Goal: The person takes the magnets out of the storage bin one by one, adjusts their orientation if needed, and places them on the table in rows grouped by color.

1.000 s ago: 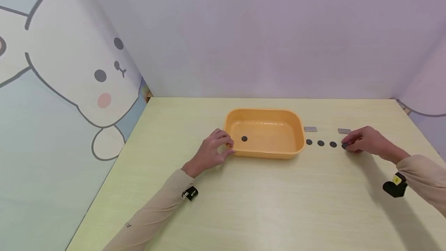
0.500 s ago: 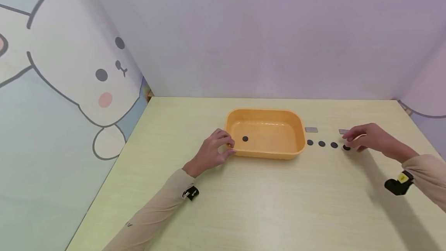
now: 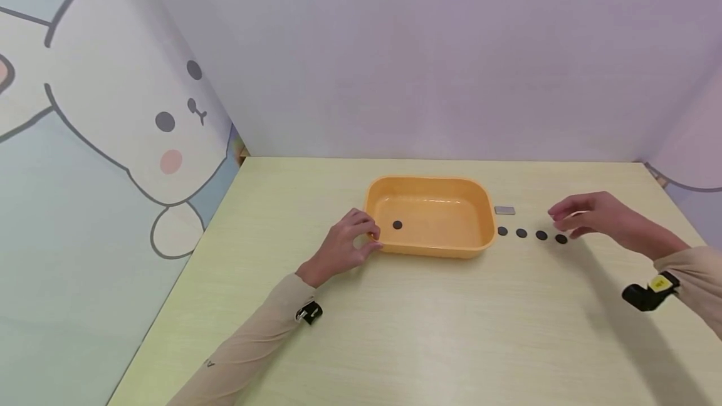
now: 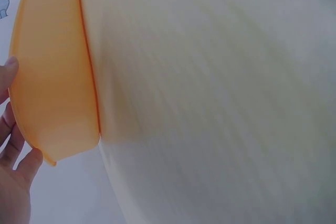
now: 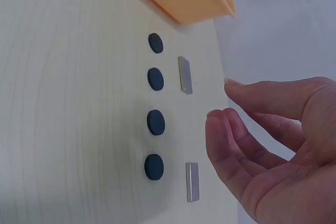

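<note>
My left hand [image 3: 343, 243] grips the rim of an orange plastic tray [image 3: 429, 249] at its near left corner, thumb and fingertips at the edge in the left wrist view. One black disc [image 3: 397, 225] lies inside the tray. Over the table to the right, my right hand [image 3: 598, 215] hovers with thumb and fingers apart and nothing between them. Below it, several black discs [image 5: 154, 167] lie flat in a row running out from the tray. Behind this row are two silver bars: one near the tray [image 5: 185, 75], the other [image 5: 192, 182] hidden by my hand in the head view.
The pale wooden table [image 3: 417, 331] meets a plain lilac wall [image 3: 429, 61] at its back edge. On the left stands a panel [image 3: 101, 205] with a cartoon rabbit. Small black cameras sit on both sleeves [image 3: 309, 312].
My right hand has let go of the rightmost disc, which stays at the row's end, and has risen away from it. It now covers the right-hand bar. The left hand stays at the tray.
</note>
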`<state>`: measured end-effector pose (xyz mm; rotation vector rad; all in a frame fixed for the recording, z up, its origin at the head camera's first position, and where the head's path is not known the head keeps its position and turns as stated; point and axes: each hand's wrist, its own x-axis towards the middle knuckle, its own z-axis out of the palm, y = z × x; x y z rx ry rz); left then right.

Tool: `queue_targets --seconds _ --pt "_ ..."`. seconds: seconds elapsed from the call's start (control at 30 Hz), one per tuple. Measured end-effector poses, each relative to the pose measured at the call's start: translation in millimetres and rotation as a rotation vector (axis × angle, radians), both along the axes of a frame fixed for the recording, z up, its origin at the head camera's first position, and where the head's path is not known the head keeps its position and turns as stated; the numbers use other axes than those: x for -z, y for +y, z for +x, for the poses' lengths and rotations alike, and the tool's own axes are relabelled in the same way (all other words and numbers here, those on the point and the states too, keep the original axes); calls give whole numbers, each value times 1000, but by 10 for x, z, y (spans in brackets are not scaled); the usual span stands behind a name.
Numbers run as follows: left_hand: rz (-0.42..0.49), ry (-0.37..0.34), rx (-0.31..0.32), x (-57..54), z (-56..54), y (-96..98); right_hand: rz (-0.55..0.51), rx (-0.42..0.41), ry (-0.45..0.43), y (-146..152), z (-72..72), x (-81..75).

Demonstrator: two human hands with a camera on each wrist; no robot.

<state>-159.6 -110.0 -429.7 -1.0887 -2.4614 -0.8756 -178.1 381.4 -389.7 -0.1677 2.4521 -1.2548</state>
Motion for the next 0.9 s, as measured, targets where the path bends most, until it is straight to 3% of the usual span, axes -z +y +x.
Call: queue_targets --seconds 0.9 --pt "3 8 3 -13 11 3 -57 -55 -12 -333 -27 -293"
